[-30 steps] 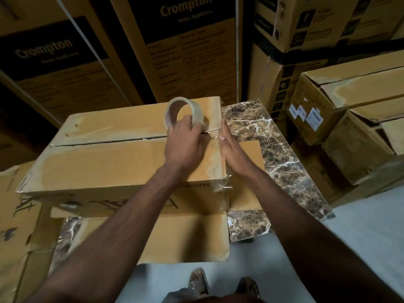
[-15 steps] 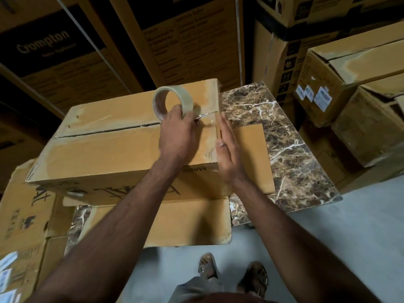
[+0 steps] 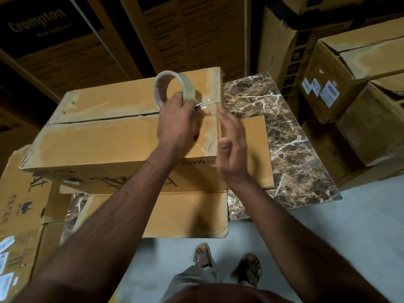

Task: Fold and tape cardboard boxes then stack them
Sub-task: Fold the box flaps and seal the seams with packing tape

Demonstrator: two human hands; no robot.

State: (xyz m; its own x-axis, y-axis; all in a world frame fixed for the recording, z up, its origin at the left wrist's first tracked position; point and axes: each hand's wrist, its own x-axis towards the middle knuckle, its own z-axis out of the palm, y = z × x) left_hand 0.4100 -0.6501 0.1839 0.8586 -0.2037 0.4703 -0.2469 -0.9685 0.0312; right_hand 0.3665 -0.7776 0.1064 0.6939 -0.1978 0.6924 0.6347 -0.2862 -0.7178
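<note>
- On the box top, near its right end, the left hand (image 3: 178, 121) grips the tape roll (image 3: 173, 88) upright, a clear strip running right to the edge.
- The right hand (image 3: 229, 147), blurred, fingers straight and holding nothing, sits just beside the box's right edge.
- The cardboard box (image 3: 105, 138) on the marble table (image 3: 290, 136) looks light and stiff; the tape is thin and likely to crease.
- Stacked cartons crowd far and left; open floor (image 3: 328, 232) lies near right.
</note>
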